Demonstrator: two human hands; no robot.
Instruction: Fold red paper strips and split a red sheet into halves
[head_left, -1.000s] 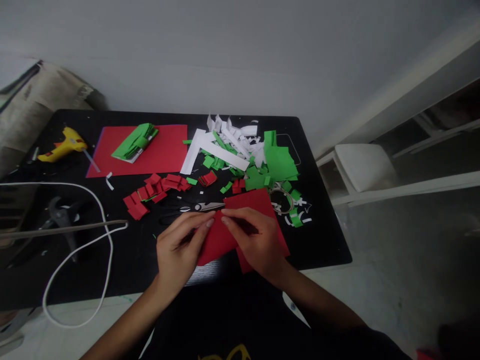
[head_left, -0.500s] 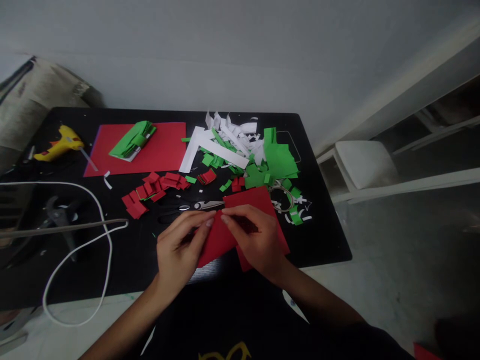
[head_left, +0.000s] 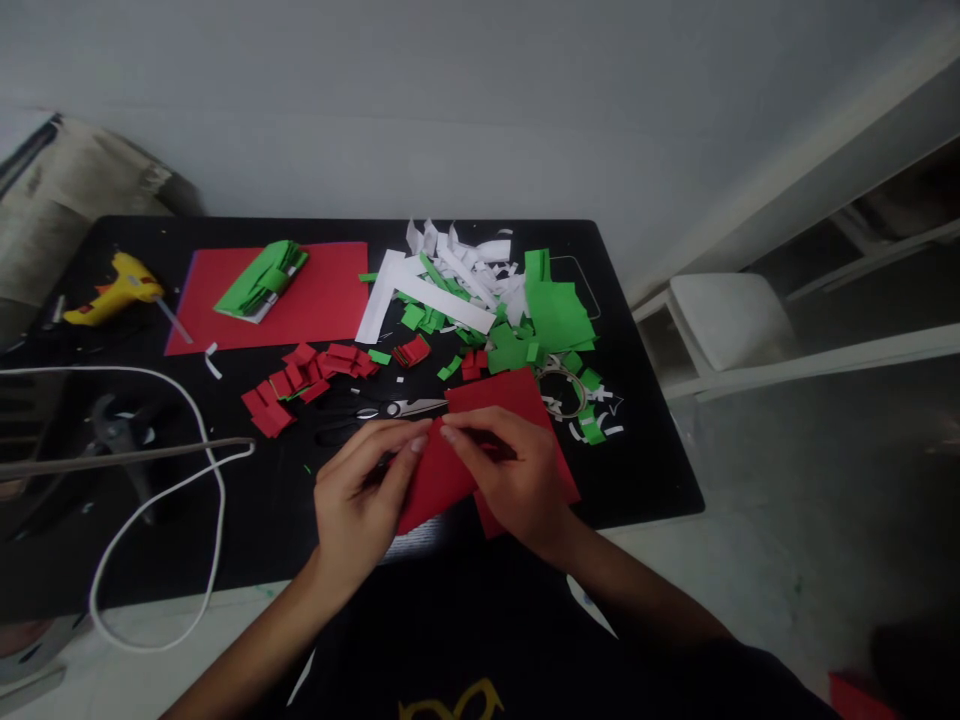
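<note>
Between my two hands is a piece of red paper (head_left: 441, 470), its far edge pinched at the fingertips. My left hand (head_left: 367, 485) grips it with thumb and fingers on the left, and my right hand (head_left: 514, 475) pinches the same edge just to the right. A second red sheet (head_left: 517, 398) lies on the table, partly under my right hand. Just beyond my fingers rest scissors (head_left: 409, 408), blades pointing right. Several small folded red paper pieces (head_left: 300, 375) lie in a row past my left hand.
White strips (head_left: 450, 310) and green scraps (head_left: 559, 315) are heaped at the back of the black table (head_left: 270, 530). A folded green bundle (head_left: 262, 280) sits on a large red sheet (head_left: 330, 310). At left are a yellow glue gun (head_left: 120, 290), pliers (head_left: 124, 440) and a white cord (head_left: 202, 420).
The view has shifted very slightly. Both hands keep the same pinch on the red paper, with almost no movement.
</note>
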